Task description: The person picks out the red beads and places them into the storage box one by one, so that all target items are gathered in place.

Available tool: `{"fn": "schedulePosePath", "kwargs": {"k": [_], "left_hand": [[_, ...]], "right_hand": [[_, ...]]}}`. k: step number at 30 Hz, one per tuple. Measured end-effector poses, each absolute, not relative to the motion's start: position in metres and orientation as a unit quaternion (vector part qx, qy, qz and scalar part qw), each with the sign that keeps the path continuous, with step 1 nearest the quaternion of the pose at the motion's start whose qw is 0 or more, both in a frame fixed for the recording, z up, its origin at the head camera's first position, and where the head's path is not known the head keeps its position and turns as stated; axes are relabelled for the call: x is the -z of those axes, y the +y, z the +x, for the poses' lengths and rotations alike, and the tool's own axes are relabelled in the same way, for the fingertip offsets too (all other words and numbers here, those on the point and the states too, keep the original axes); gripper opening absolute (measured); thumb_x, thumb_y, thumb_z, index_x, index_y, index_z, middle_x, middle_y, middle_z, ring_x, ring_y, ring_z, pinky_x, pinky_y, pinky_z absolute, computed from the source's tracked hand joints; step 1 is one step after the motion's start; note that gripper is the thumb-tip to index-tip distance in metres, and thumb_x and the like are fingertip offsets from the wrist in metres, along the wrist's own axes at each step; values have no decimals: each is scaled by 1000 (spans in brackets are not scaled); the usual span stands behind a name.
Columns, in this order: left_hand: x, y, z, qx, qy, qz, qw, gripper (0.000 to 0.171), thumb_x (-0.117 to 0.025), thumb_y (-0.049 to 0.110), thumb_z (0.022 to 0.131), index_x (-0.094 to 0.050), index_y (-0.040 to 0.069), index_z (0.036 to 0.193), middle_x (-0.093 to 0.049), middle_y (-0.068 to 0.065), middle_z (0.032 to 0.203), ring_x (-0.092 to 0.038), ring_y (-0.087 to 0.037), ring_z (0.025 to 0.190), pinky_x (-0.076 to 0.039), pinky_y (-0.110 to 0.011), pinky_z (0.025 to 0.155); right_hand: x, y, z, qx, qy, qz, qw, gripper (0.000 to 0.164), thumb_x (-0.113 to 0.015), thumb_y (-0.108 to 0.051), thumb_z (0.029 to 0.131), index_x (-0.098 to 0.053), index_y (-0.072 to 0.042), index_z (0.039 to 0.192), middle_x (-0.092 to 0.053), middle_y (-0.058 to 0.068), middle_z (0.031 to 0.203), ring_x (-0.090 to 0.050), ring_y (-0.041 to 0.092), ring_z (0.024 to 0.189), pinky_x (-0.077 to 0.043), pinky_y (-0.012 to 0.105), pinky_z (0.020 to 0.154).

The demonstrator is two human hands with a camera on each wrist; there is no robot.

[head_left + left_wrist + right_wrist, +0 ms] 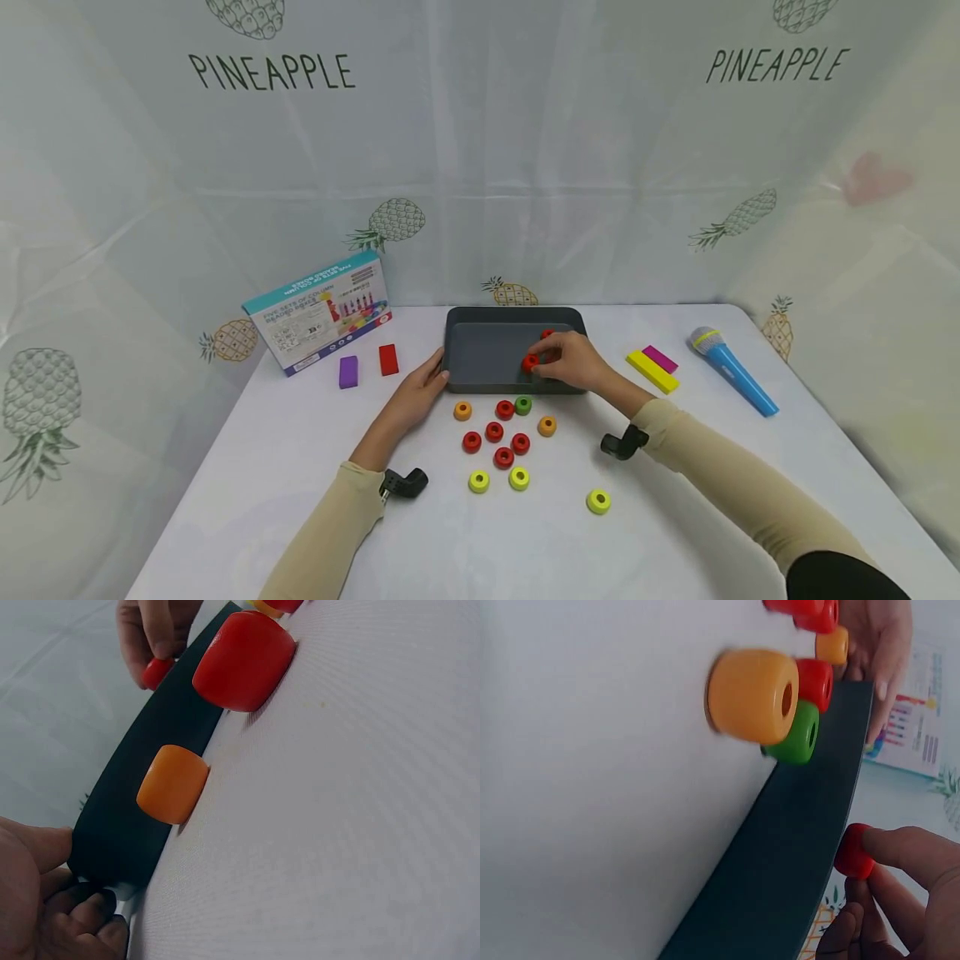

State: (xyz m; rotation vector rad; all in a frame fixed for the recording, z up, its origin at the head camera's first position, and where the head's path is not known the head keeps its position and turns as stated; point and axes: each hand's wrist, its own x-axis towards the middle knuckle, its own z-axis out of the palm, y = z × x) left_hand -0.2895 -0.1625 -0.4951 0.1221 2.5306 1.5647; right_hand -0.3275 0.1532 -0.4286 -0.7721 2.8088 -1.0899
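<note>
My right hand [576,360] pinches a red bead [529,363] between thumb and fingers, over the front right part of a dark grey tray [483,350]. In the right wrist view, this red bead [853,853] shows right at the tray's rim. Behind the fingers, another red bead [547,333] is partly hidden inside the tray. My left hand [417,392] holds the tray's front left corner, its thumb against the wall [90,851]. Several red, orange, green and yellow beads lie in front of the tray, among them an orange bead [172,785] and a green bead [795,735].
Left of the tray lie a purple block [348,372] and a red block [388,359], with a printed box [322,312] behind. To the right are a yellow block [652,372], a magenta block [660,358] and a blue toy microphone [738,375]. A pineapple-print curtain [495,150] hangs behind the table.
</note>
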Motion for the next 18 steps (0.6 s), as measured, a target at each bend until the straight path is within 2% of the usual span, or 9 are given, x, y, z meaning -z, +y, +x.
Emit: {"fn": "schedulePosePath", "kwargs": {"k": [7,18], "left_hand": [[498,-163,-292,-531,843,44,80,61,-51,40,106,-24,36,161,-27,6,167,-22,-19,157,-25,-49,125],[496,-163,-290,-540,837,43,82,61,-51,38,106,-25,35,161,-27,7,168,-23,-20,157,-26,-49,124]], "right_hand": [[434,151,-343,344,914,-213,21,28,-80,-12,84,-78,-9,112,-73,10,105,-60,18,82,-52,25,68],[441,143,-359,323,928,-187,18,30,-78,-13,86,-77,-10,115,-75,10,110,-64,20,91,-56,31,74]]}}
